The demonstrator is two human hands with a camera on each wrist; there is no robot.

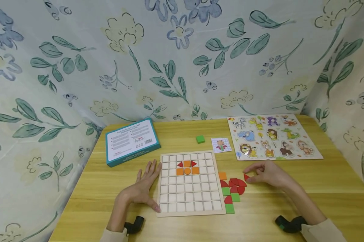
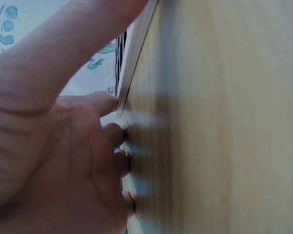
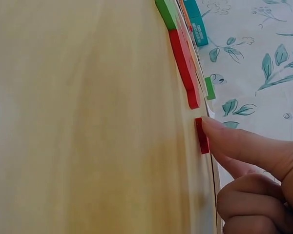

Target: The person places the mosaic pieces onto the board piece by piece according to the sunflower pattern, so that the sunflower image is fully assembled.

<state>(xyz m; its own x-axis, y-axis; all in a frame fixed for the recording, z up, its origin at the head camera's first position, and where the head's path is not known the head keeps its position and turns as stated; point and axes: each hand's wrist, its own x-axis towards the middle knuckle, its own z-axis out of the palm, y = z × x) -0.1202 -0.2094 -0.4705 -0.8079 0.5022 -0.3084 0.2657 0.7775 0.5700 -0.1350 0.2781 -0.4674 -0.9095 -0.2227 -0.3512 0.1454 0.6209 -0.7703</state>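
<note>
A pale wooden grid board [image 1: 191, 214] lies on the table. Near its top, three orange squares [image 1: 186, 163], an orange circle [image 1: 187, 171] and two red triangles [image 1: 180, 164] fill cells. My left hand [image 1: 139, 191] rests with spread fingers along the board's left edge, thumb at the lower corner and index finger at the side. To the right of the loose pieces, my right hand [image 1: 269, 174] pinches a small red triangle [image 1: 246, 177] between thumb and index finger. In the right wrist view this triangle [image 3: 201, 135] shows edge-on, close to the tabletop.
Loose red pieces [image 1: 241, 190], green squares [image 1: 230, 208] and an orange square [image 1: 222, 175] lie along the board's right side. Behind are a green square [image 1: 200, 139], a pattern card [image 1: 221, 145], an animal puzzle [image 1: 274, 136] and a teal-edged box [image 1: 133, 141].
</note>
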